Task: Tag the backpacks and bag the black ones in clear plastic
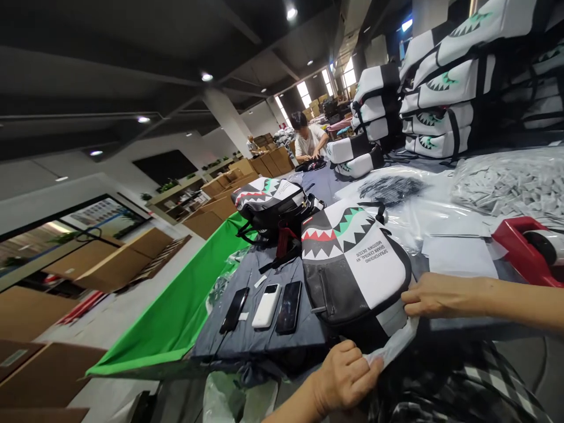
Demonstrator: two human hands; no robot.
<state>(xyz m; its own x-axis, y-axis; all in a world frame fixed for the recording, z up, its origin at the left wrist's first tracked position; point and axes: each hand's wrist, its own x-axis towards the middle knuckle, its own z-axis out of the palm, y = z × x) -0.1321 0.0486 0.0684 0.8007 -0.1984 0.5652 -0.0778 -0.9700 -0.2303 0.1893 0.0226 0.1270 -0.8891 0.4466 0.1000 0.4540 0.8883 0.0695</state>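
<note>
Here, a shark-mouthed backpack ("SPRAYGROUND SHARK CENTRAL, NY").

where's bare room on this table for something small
Bare cloth shows in a narrow strip between the three phones and the table's near edge, and farther off between the rear backpack and clear plastic. The front backpack fills the middle; white sheets, a red holder and stacked backpacks crowd the right.
</note>
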